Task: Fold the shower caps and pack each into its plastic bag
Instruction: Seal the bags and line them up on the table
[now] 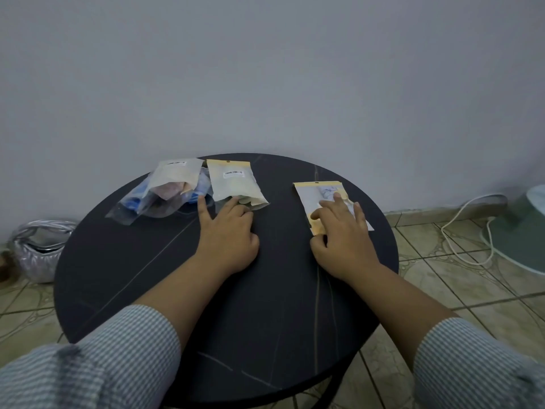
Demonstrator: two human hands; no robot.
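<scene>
Three small plastic bags lie on the round black table (224,305). The far-left bag (165,190) bulges with a blue and pinkish shower cap. Beside it a yellow-topped bag (234,184) holds a pale greenish cap. My left hand (227,231) rests with straight fingers touching the lower edges of these two bags. On the right lies a flatter yellow-edged bag (321,199) with a whitish cap inside. My right hand (342,234) lies flat on it, fingers spread, covering its lower half.
A grey wall stands right behind the table. On the tiled floor, a silver quilted bag (41,246) sits to the left. A white cable (460,228) and a pale green round base (522,231) are at the right.
</scene>
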